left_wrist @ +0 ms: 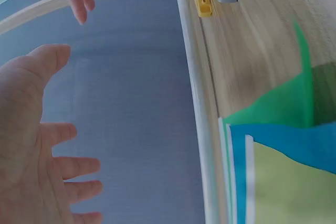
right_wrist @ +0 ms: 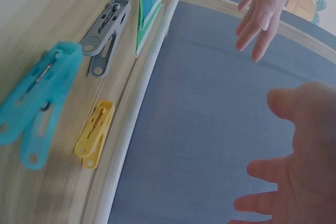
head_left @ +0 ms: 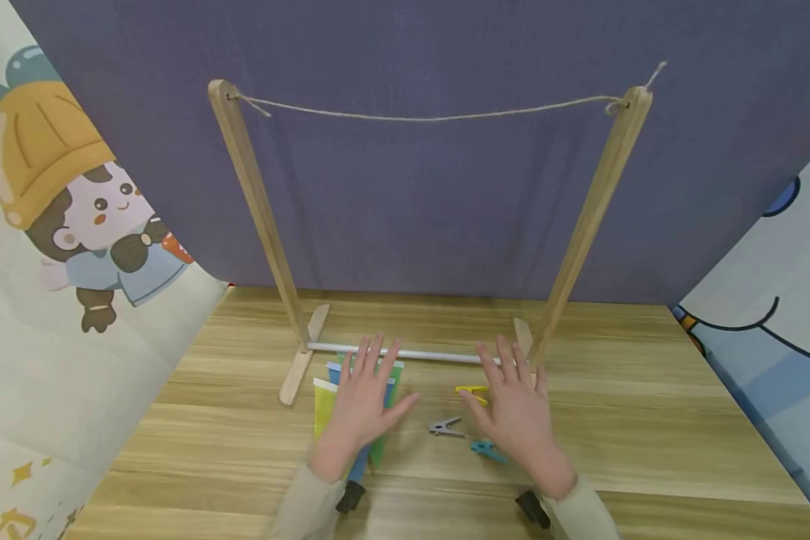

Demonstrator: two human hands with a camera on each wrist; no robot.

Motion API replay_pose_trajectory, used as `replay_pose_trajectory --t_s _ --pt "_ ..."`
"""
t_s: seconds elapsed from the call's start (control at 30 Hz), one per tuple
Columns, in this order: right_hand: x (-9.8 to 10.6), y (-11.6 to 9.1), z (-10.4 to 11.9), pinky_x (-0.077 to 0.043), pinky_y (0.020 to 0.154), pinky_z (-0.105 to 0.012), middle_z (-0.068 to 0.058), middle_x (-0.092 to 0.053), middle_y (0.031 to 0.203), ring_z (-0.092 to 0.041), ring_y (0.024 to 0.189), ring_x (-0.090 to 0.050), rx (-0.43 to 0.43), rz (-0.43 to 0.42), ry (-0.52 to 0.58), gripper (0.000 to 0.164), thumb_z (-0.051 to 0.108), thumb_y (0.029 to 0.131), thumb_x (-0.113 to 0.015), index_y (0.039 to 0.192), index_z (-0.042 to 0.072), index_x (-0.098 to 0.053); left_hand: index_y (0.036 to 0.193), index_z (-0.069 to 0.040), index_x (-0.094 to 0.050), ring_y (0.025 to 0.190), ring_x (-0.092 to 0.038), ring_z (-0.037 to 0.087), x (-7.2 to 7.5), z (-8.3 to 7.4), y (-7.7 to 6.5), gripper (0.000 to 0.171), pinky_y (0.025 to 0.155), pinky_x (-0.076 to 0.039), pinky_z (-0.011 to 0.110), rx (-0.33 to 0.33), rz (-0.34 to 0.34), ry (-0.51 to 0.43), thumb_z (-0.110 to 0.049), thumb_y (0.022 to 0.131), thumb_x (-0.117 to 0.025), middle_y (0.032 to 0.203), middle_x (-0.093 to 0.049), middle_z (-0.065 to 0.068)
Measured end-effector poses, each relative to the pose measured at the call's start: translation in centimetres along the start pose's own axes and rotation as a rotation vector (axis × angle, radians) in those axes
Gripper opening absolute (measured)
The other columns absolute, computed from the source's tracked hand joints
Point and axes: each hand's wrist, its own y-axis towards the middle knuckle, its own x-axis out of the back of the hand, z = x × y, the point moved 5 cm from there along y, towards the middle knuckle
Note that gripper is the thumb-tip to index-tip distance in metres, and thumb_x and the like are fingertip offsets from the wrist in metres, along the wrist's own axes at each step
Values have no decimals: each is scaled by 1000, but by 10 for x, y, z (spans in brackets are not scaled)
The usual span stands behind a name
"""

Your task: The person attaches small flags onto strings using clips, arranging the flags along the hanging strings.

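Note:
My left hand (head_left: 363, 401) hovers with fingers spread above a small pile of green, blue and yellow pennant flags, holding nothing. The yellow flag (left_wrist: 289, 187) lies on top, over the blue flag (left_wrist: 286, 132) and the green flag (left_wrist: 273, 103); each has a white strip along its top edge. My right hand (head_left: 516, 412) is likewise spread and holds nothing, above and beside three clothespins. These are a yellow clothespin (right_wrist: 95, 135), a grey clothespin (right_wrist: 106, 35) and a teal clothespin (right_wrist: 42, 103), all lying on the table.
A wooden stand rises behind the hands, with a left post (head_left: 259, 206) and a right post (head_left: 590, 210). Twine (head_left: 405, 118) sags between their tops, and a white rod (head_left: 439, 356) joins them low down. Behind is a blue-grey panel (head_left: 412, 210); the wood-grain table (head_left: 648, 420) lies below.

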Motion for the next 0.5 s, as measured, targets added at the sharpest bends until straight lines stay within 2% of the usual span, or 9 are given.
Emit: replay_pose_trajectory --t_s 0.2,0.37,0.5 --pt "-2 -8 -6 -28 96 -69 -21 -33 146 -43 130 -33 -7 17 55 68 46 89 -58 143 11 -37 144 -4 -34 135 -24 41 0 8 -7 71 105 -22 60 17 51 -107 -43 89 -58 147 -30 24" --pt "-5 -16 -11 -35 92 -66 -24 -38 141 -46 123 -40 -7 27 120 60 35 92 -58 142 6 -38 141 -1 -36 131 -29 44 1 19 -14 58 103 -24 61 31 32 -153 -28 93 -54 142 -36 26" --pt "-7 -20 -15 -40 88 -64 -26 -43 137 -46 119 -44 6 3 162 56 29 92 -59 139 3 -42 138 2 -39 128 -33 46 2 32 -20 53 102 -26 62 56 12 -174 -17 91 -55 138 -39 28"
